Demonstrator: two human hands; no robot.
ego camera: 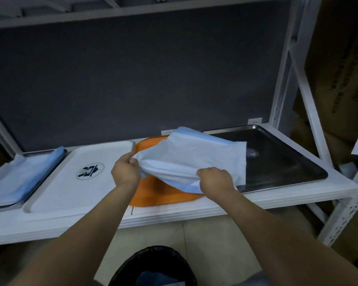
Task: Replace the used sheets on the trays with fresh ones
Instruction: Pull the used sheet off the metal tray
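Note:
A white-and-blue sheet hangs lifted and crumpled over the orange tray in the middle of the shelf. My left hand grips its left corner and my right hand grips its near edge. The sheet's far right part droops over the steel tray. To the left lies a white tray with a dark logo and no sheet. At the far left a blue sheet lies on another tray, folded up at the back.
The trays sit on a white shelf of a metal rack with a dark back wall. A black bin with blue material inside stands on the floor below me. Cardboard boxes are stacked on the right.

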